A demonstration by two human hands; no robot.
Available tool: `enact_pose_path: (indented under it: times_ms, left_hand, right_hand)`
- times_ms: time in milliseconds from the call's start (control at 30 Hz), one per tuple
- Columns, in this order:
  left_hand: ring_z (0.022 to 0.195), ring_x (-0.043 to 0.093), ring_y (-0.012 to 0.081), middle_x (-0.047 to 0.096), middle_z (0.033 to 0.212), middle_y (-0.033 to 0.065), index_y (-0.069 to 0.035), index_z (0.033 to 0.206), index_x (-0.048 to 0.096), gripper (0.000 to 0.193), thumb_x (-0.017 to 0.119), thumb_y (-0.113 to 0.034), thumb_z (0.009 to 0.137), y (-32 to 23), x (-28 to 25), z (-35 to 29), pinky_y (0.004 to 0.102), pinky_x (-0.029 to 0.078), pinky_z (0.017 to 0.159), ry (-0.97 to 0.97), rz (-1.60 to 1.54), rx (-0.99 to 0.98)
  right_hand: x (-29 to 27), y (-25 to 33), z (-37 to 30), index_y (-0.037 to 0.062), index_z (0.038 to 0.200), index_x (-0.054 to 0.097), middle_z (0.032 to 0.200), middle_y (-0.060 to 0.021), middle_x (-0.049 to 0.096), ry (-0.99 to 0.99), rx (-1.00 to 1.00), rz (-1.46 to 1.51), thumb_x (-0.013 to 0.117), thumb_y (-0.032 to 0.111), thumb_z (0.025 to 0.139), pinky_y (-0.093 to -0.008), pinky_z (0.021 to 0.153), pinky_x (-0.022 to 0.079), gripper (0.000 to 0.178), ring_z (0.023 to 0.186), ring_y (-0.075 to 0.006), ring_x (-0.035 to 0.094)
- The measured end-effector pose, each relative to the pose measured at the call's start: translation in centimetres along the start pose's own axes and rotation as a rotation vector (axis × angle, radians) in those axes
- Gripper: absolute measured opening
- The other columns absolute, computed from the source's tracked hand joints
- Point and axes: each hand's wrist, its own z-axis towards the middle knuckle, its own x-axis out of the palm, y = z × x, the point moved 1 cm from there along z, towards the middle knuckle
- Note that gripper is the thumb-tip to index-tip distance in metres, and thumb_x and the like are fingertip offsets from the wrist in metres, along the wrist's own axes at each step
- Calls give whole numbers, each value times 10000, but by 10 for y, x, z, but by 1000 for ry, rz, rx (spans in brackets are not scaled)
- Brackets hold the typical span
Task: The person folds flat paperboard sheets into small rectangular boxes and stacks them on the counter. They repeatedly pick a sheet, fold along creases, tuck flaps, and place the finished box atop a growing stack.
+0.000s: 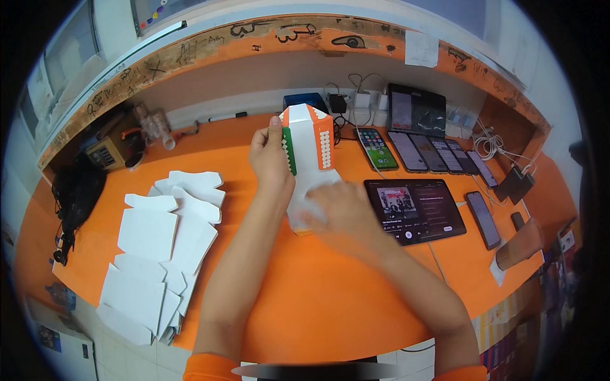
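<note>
Part-folded carton [307, 149] in L hand [273, 155]; R hand [340, 209] blurred at its near end

L grip closed on carton's left side panel, thumb up along the edge; other fingers partly hidden. R hand is over the carton's near, white part, motion-blurred; can't tell if R grip is open or closed. Carton is mid-pic, over the orange worktop [298, 298], white inside facing cam, side panels up: green on L, orange on R, both w/ pale rounded shapes. Can't tell if near end touches worktop.

L of hands: loose pile of white card blanks [149, 235], overlapping, w/ flaps. Far L: black bag [79, 190]. Marker [227, 117] at back.

R side: tablet [416, 213], screen on, near R hand. Behind it, phone w/ green screen [377, 150], then row of dark phones [434, 152] in front of a propped dark device [413, 109]. White cables [489, 146] bunched back R; lone phone [483, 220] R of tablet.
</note>
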Motion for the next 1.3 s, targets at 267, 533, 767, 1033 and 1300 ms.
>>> enact_pose_path:
  times_ms: [267,533,767,1033,1300]
  left_hand:
    - [943,622,180,640,1021,126,53,1172,539,466,633,-349,956,-11,14,25,323,506,853,89,301,-174]
    - [1164,556,273,608,1240,120,-24,1141,626,356,692,-255,879,-112,-68,-103,348,424,961,558,1014,141]
    - [1008,610,324,663,998,166,-14,990,670,296,742,-224,794,-163,-168,-197,424,488,847,119,2020,849]
    - [993,616,311,646,972,170,26,1001,644,378,729,-293,816,-195,-198,-186,424,536,738,270,2049,253]
    - [1287,479,398,559,1285,277,92,1161,554,586,721,-356,823,-229,-218,-203,434,474,991,473,2144,22]
  right_hand:
    - [48,-37,-4,162,957,672,916,-41,622,146,-33,-70,599,410,913,-530,977,311,262,988,-246,594]
    - [40,-64,42,117,1007,658,1023,-75,681,287,12,-35,671,406,845,-578,999,285,332,1044,-288,613]
    - [23,-42,22,89,1246,558,1262,-104,587,118,5,-47,726,347,807,-554,1070,231,536,1223,-289,512]
    - [-36,37,-25,65,1167,601,1221,-127,602,171,9,389,673,249,855,-464,1062,279,370,1187,-281,534]
    - [-86,116,-119,60,1073,649,1123,-113,657,256,-193,472,701,191,835,-431,1028,372,277,1061,-281,609]
